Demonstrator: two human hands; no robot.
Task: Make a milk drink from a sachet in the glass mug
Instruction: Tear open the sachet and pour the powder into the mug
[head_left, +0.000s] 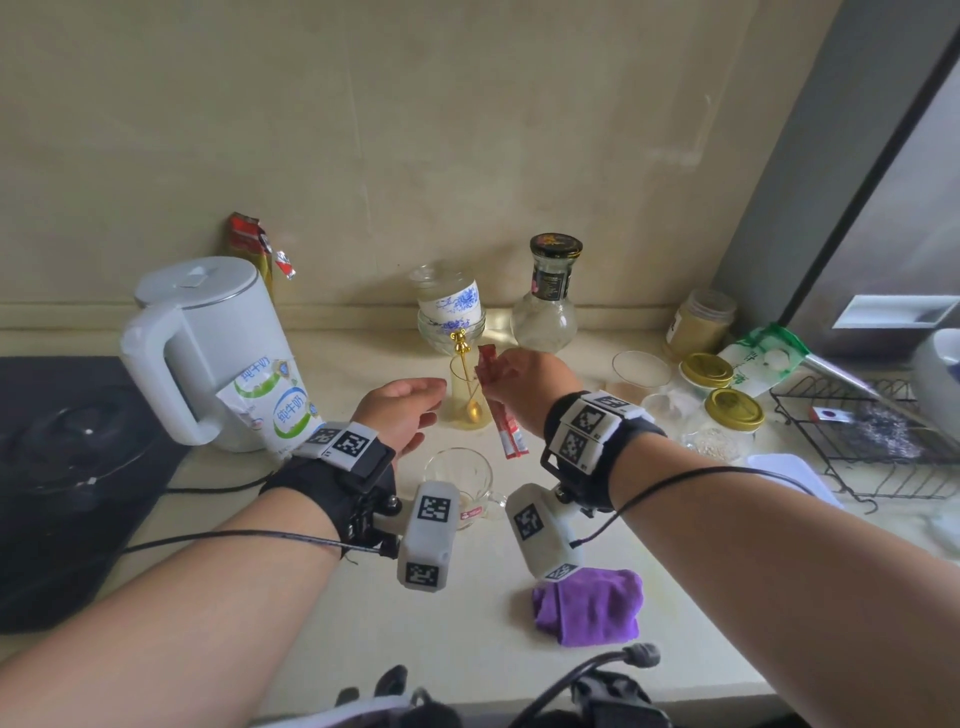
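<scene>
Right fingers (500, 370): curled on the upper part of a red stick sachet (505, 421), pinching it just below its top end.
Right hand (527, 387): raised above the tabletop (363, 597), back of the hand toward the camera.
Sachet: hangs tilted from the pinch, top end poking up past the fingers, lower end free in the air, above and behind the far rim of the mug.
Left fingers (431, 387): loosely curled, holding nothing, tips just left of the sachet; whether they touch the tall glass cannot be told.
Left hand (402, 410): level with the right hand, apart from the sachet.
Clear glass mug with a handle (460, 480): stands upright on the tabletop below and between the two hands, its near side hidden by the wrist-worn white units.
Tall yellowish glass (467, 395): behind the mug, with a gold spoon (470, 400) standing in it.
Left side: white electric kettle (208, 353), with a green and white milk pouch (270, 402) leaning on it.
Near edge: crumpled purple cloth (589, 605) on the tabletop.
</scene>
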